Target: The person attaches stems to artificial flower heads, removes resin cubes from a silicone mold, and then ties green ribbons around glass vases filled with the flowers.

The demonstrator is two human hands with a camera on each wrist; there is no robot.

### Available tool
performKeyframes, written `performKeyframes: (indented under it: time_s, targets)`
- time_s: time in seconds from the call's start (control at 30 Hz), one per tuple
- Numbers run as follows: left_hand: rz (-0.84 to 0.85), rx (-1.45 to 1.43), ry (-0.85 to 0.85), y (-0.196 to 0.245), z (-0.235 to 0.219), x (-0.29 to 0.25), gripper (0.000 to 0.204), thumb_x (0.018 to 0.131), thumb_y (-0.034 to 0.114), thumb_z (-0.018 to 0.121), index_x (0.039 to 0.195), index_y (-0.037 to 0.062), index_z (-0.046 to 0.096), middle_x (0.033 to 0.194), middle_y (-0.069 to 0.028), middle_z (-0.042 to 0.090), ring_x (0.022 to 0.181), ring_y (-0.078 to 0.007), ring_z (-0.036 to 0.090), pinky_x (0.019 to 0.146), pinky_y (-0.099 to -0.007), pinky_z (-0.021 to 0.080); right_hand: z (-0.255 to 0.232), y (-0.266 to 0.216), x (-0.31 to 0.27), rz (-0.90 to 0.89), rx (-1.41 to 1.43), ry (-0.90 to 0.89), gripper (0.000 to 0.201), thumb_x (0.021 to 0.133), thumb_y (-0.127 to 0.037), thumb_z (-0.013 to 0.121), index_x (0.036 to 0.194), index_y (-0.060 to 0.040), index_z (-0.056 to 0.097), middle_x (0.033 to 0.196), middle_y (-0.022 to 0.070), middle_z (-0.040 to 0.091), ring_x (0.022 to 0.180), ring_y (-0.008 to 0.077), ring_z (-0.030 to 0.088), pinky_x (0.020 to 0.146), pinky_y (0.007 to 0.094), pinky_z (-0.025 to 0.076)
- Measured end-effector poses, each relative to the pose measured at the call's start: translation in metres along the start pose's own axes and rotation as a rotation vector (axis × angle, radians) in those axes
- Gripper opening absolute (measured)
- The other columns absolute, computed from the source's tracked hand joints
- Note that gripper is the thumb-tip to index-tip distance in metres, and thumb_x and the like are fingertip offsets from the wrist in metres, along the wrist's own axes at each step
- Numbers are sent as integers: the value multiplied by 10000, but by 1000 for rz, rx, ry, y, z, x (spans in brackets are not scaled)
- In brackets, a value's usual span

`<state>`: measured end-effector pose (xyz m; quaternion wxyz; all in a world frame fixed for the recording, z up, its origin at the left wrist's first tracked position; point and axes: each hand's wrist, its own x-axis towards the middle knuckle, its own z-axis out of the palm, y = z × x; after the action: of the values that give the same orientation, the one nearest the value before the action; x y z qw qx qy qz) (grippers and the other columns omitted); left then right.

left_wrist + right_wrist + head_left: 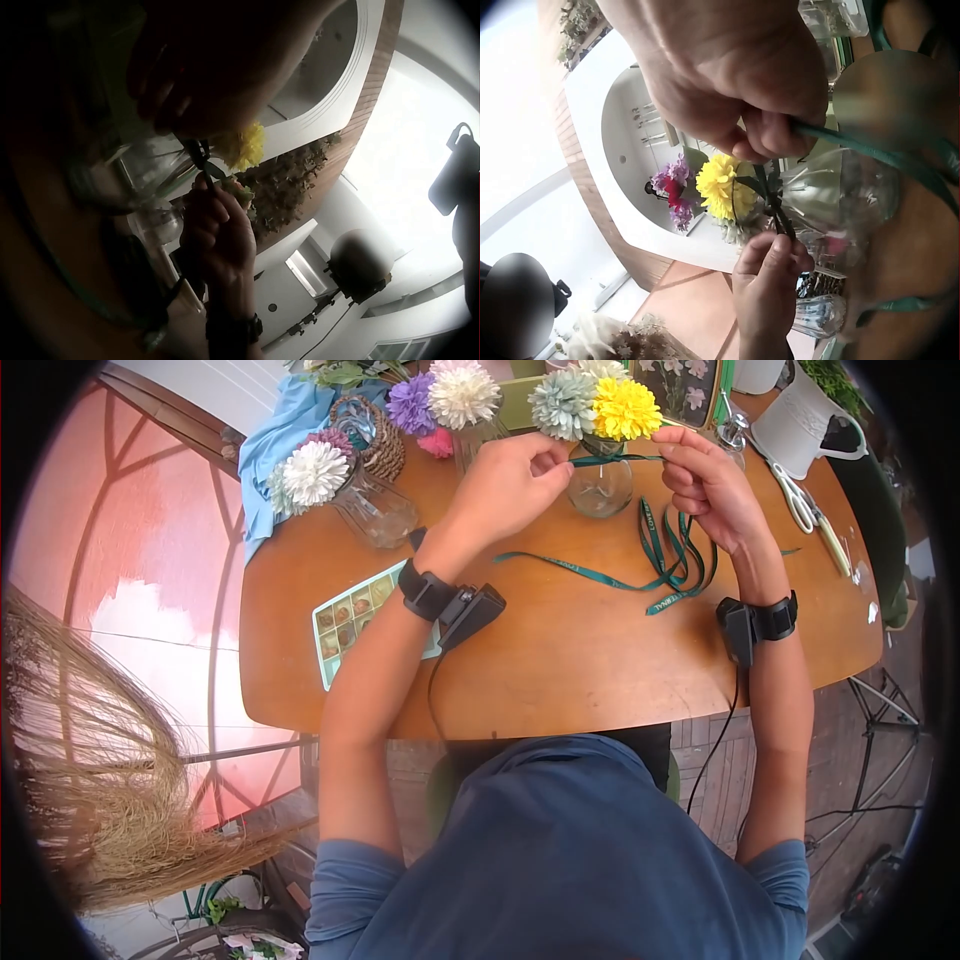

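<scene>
A glass vase holds a yellow flower and a grey-green flower. Around its neck runs a dark green ribbon, crossed at the front. My left hand pinches one side of the ribbon left of the vase. On the other side, my right hand pinches the ribbon between thumb and fingers. The length between both hands looks taut in the head view. Loose lettered ribbon tails loop across the table below my right hand. The left wrist view is dark.
Left on the wooden table stand another flower vase and a compartment tray, partly behind my left forearm. White-handled scissors lie at the right, near a white pitcher. More flowers stand at the back.
</scene>
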<state>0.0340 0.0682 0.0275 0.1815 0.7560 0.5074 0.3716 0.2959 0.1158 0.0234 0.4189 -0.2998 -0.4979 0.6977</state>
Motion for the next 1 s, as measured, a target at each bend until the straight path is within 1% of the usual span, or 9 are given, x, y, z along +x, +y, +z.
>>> performKeyframes:
  time_s: [0.07,0.17,0.27,0.37,0.5,0.63,0.73,0.83,1.0]
  targets:
    - [-30,-3,4,-2,2,2,374,838,311,735,997,-23,681,842,-123,694,785,-207,659,752,-340,527,-7,-4,0,-23,-18,-24,179,952,-109,600,1128,-75,586,666,-97,388,515,3,261,444,180,195]
    - [-16,96,88,5,7,2,577,776,358,757,1199,1,595,1140,-201,650,1050,-356,623,905,-415,494,-13,-16,-1,-112,-134,-54,213,925,-101,633,1132,-73,588,695,-100,410,543,1,297,477,179,224]
    - [171,27,88,-6,23,19,759,742,405,775,1331,12,502,1258,-213,595,1151,-389,569,976,-433,458,-20,-29,-2,-225,-342,14,245,895,-105,670,1125,-66,594,755,-103,473,630,-2,378,560,177,295]
    - [-5,-9,-97,-1,28,27,752,747,428,756,1322,4,521,1232,-223,609,1142,-393,573,972,-432,463,-34,-40,4,-440,-582,203,232,897,-126,679,1104,-54,604,767,-99,503,661,-1,404,587,175,310]
    - [5,29,-37,1,31,28,607,799,425,730,1189,-23,608,1071,-222,681,968,-352,655,864,-407,499,-61,-53,4,-622,-812,400,157,936,-148,642,1037,-27,642,817,-60,588,770,46,533,716,215,438]
    - [3,-14,5,-4,33,30,584,801,415,701,1208,8,603,1148,-229,642,1067,-381,600,910,-435,483,-77,-54,-16,-612,-1387,572,184,929,-149,622,1087,-58,646,925,53,641,809,165,612,762,284,483]
    - [-24,-27,9,-9,34,32,576,800,410,695,1223,31,600,1185,-234,621,1116,-394,573,939,-449,471,-74,-53,-32,-579,-1556,618,199,903,-125,636,1096,-75,639,1034,89,629,858,243,627,774,332,497]
    - [-18,-33,21,-11,35,32,587,800,411,701,1221,15,598,1184,-238,619,1114,-397,572,948,-449,467,-72,-50,-46,-781,-1835,589,205,879,-89,648,1083,-72,636,1073,94,617,913,272,629,778,368,507]
    - [-1,113,30,-10,24,18,637,815,412,702,1251,-33,566,1185,-235,625,1113,-370,592,959,-427,470,-3,-19,-72,-479,-1696,11,219,799,-34,667,1013,-73,646,978,111,586,912,314,618,762,413,502]
